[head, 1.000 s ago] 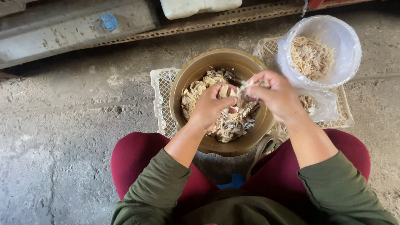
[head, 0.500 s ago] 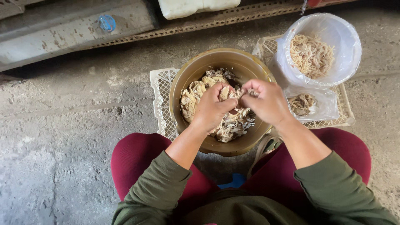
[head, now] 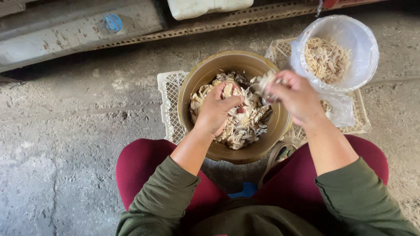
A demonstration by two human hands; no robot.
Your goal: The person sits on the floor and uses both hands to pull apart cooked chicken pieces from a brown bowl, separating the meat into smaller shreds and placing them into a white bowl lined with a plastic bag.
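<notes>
A brown round basin (head: 197, 83) sits on a white plastic crate in front of my knees, full of pale shredded mushroom pieces (head: 245, 124). My left hand (head: 216, 109) rests inside the basin, fingers closed on a clump of the pieces. Over the basin's right rim, my right hand (head: 295, 96) pinches a small pale strip at its fingertips. To the upper right stands a clear plastic bag (head: 363, 48) holding finer shreds (head: 326, 59).
The white lattice crate (head: 168, 102) lies on a rough concrete floor. A second crate (head: 356, 118) carries the bag. A rusty perforated metal rail (head: 131, 39) and a white container (head: 205, 6) run along the top edge. My red trouser legs flank the basin.
My right hand has pulled a strip away and drifted right toward the basin's rim. My left hand stayed on the pile, still gripping a clump.
</notes>
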